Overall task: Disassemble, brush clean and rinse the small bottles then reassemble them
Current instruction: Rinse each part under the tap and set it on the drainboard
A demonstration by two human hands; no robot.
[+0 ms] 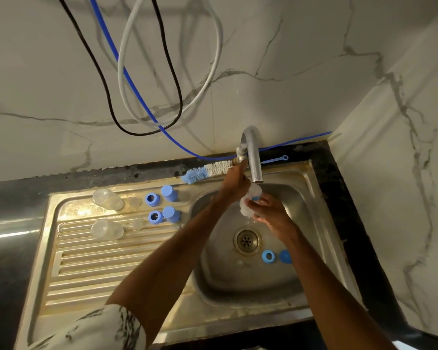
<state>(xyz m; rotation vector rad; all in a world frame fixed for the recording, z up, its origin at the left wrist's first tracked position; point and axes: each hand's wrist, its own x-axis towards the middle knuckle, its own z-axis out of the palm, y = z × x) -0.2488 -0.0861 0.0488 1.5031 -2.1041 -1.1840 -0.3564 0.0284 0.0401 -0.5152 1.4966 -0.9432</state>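
Over the sink basin (276,286) my right hand (271,213) holds a small clear bottle (247,207) just below the faucet spout (254,162); something blue shows against the bottle. My left hand (232,184) reaches up, its fingertips on the brass tap valve (239,160). On the drainboard (91,263) lie two clear bottles (108,199) (106,229), two small clear pieces (134,202), two blue rings (152,199) and two blue caps (168,193). A blue ring (268,256) and a blue cap (284,256) lie in the basin.
A blue-and-white bottle brush (208,171) lies along the sink's back rim behind the faucet. The drain (246,239) sits mid-basin. Black, white and blue hoses (137,92) hang on the marble wall. A dark counter surrounds the sink.
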